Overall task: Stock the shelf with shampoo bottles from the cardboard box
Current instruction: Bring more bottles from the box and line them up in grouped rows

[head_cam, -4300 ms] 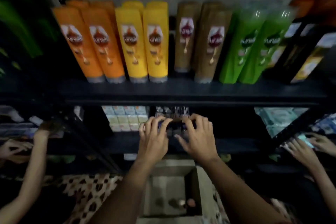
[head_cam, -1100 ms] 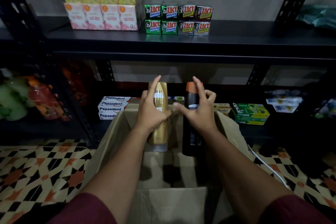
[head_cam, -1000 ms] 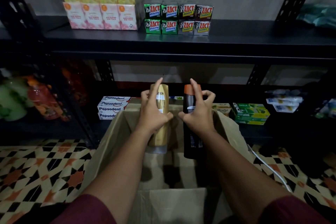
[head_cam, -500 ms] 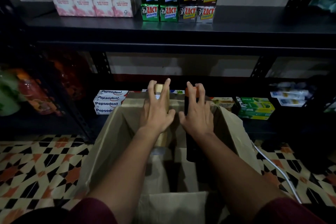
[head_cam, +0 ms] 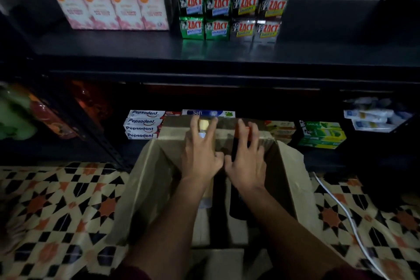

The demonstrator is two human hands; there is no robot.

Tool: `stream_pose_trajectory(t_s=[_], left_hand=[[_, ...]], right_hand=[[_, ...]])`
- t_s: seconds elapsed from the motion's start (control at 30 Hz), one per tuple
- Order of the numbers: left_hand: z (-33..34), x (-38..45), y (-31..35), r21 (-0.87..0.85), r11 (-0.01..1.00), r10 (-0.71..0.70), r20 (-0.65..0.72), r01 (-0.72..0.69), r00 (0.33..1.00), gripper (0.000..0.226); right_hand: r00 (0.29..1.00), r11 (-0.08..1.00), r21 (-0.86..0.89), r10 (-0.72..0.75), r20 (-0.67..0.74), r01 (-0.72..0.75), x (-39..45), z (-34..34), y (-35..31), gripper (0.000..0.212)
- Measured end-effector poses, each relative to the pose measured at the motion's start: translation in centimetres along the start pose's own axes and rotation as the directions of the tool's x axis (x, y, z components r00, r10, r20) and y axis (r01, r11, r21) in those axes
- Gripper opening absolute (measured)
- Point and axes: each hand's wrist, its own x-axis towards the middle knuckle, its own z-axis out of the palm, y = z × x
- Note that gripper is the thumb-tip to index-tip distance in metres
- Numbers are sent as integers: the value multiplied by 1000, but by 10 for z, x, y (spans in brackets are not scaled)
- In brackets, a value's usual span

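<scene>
An open cardboard box stands on the patterned floor in front of a black shelf. My left hand grips a gold shampoo bottle above the box, fingers spread over its front and thumb on its side. My right hand holds a black shampoo bottle with an orange cap in the same way, close beside the gold one. Both bottles point top-first toward the shelf, and my hands cover most of them. The inside of the box is dark beneath them.
Pink and yellow cartons and Zact boxes stand on the upper board. Pepsodent boxes, a Safi box and green boxes lie on the lower board behind the box. A white cable runs across the floor at right.
Both hands have carried the bottles up and forward out of the box toward the shelf, tilting their tops away from me. My fingers have spread flatter over the bottles.
</scene>
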Motion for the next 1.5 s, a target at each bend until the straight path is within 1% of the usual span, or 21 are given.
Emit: stream_pose_trajectory(t_s=[0.07, 0.13, 0.2, 0.23, 0.33, 0.4, 0.43, 0.53, 0.67, 0.73, 0.87, 1.0, 1.1, 1.2, 1.33, 1.5], left_hand=[[-31, -5, 14, 68, 998, -10, 84, 5, 996, 93], [-69, -10, 33, 102, 995, -37, 159, 21, 987, 93], [-111, -10, 51, 110, 993, -62, 189, 41, 980, 92], [-125, -11, 57, 108, 993, -67, 190, 47, 980, 91], [-193, -8, 89, 105, 993, -80, 203, 59, 976, 90], [-250, -4, 114, 103, 993, -71, 198, 51, 978, 90], [-264, -2, 121, 93, 995, -56, 186, 39, 981, 90], [-333, 15, 147, 54, 997, -62, 164, 54, 985, 90], [-430, 31, 186, 54, 998, -49, 110, 43, 993, 86], [-468, 41, 202, 43, 998, -40, 74, 37, 996, 87], [-536, 66, 235, 5, 1000, -2, -9, 2, 1000, 88], [-582, 80, 265, -23, 999, 25, -65, -27, 998, 88], [-602, 87, 280, -51, 997, 50, -94, -55, 994, 88], [-625, 101, 295, -42, 995, 88, -149, -95, 985, 86], [-647, 122, 315, -54, 990, 113, -252, -131, 961, 86], [-668, 144, 336, -62, 977, 170, -354, -205, 920, 86]], right_hand=[[999, 1000, -6, 24, 35, -24, -6, -28, -14, 103], [997, 999, -3, 45, 67, -45, -11, -62, -31, 105], [995, 998, -8, 55, 82, -54, -13, -102, -51, 105], [996, 999, -15, 45, 77, -44, -15, -115, -58, 104], [995, 998, -24, 51, 80, -49, -13, -178, -92, 103], [996, 999, -32, 44, 72, -42, -7, -228, -120, 103], [997, 999, -45, 30, 66, -27, -5, -242, -126, 103], [997, 996, -82, 22, 77, -16, 11, -310, -171, 100], [999, 997, -77, -3, 40, 6, 27, -401, -229, 98], [1000, 998, -65, -2, 19, 3, 38, -439, -251, 98], [997, 997, -68, -47, -65, 43, 60, -508, -291, 97], [989, 994, -83, -76, -126, 66, 80, -558, -313, 95], [981, 995, -67, -86, -176, 75, 89, -581, -322, 95], [966, 995, -42, -100, -237, 92, 100, -604, -332, 97], [936, 992, -18, -127, -327, 128, 122, -633, -343, 98], [880, 982, -22, -176, -441, 186, 146, -661, -350, 97]])
